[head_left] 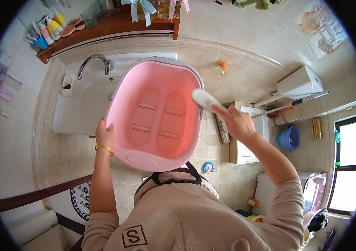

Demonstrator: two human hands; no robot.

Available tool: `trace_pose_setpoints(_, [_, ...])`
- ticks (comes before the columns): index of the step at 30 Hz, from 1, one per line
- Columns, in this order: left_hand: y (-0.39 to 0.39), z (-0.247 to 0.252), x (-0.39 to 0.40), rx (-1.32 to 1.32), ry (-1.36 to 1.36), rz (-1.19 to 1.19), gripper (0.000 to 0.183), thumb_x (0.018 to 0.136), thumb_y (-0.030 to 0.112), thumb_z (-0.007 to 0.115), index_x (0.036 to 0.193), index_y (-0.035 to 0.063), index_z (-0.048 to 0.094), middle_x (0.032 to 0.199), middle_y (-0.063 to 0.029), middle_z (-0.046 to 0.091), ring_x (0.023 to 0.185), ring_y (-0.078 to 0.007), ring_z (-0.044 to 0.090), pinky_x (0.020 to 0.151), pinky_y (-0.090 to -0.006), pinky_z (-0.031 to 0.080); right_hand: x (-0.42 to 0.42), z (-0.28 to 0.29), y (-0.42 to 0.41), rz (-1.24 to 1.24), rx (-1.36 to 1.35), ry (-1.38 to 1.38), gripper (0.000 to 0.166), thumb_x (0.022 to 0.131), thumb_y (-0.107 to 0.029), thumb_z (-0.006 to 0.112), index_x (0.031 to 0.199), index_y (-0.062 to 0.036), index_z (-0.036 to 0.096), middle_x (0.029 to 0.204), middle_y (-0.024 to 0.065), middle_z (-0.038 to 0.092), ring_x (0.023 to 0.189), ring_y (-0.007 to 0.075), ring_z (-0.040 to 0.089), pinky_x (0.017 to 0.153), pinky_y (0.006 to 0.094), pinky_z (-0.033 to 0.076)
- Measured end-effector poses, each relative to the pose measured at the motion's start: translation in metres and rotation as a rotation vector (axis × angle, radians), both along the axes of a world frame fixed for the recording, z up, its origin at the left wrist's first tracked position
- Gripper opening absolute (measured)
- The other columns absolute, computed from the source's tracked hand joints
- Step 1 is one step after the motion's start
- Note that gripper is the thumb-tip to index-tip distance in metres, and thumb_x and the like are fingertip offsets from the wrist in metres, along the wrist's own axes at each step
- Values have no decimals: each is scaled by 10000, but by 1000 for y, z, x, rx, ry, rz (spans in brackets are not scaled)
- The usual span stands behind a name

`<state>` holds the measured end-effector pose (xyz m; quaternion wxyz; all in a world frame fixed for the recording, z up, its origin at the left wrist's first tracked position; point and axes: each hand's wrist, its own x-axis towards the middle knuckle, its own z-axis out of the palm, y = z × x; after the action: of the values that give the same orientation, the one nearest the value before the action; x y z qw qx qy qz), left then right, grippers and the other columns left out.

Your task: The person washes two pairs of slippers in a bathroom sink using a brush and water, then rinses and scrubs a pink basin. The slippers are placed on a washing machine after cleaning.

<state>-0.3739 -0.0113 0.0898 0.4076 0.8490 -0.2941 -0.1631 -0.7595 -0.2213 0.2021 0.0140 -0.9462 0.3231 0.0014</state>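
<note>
A pink plastic foot-soaking tub (152, 94) with a grey handle is tilted towards me in front of the washbasin. Two foot-shaped hollows with ridged roller strips mark its inner bottom. My left hand (105, 133), with a gold bangle at the wrist, grips the tub's left rim. In my right hand (239, 124) is a white brush (205, 99), slightly blurred, its head over the tub's right rim. Whether the brush touches the rim, I cannot tell. The white washbasin (71, 116) with a chrome faucet (93, 62) lies behind and left of the tub.
A wooden shelf (112, 28) with bottles and hairbrushes runs above the basin. Right of the tub are an orange-handled tap (222, 67), a long pole (291, 103), a blue basket (288, 138) and a washing machine (269, 188). A small blue item (208, 168) lies on the tiled floor.
</note>
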Motion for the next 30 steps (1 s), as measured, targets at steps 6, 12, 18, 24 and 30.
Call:
trace_pose_setpoints(6, [6,-5,2,-36,-15,15,319,817,67,531,1126,-13,522,984,-173,627,852,-292,626,770,-363,478,-6,14,51,56,109,203,619,807,-55,489,1359,-298,352,834,124,490,584,260,578,507,395,508])
trace_pose_setpoints(12, [3,-2,2,-17,-58,11,337,789,86,545,1109,-17,533,970,-187,633,875,-304,625,788,-374,474,21,39,75,239,250,230,575,789,-39,502,1320,-238,410,787,127,524,582,247,595,487,369,497])
trace_pose_setpoints(18, [6,-3,5,-77,13,17,346,777,116,563,1098,-14,540,947,-210,629,880,-340,618,778,-387,473,150,-42,24,272,318,177,512,824,-72,473,1324,-105,368,890,190,614,710,313,648,595,414,520])
trace_pose_setpoints(24, [0,-8,0,-132,-1,-24,341,782,139,559,1088,-10,545,929,-211,627,856,-336,618,759,-383,476,239,-165,4,256,-6,551,531,850,-107,437,1336,41,282,1094,264,529,964,395,575,804,476,477])
trace_pose_setpoints(30, [12,10,-1,-97,68,16,361,821,207,573,1103,-15,539,937,-215,622,856,-318,619,759,-376,475,276,-196,18,-366,615,-29,626,869,-162,455,1424,-60,183,1236,279,463,1118,386,492,939,443,408])
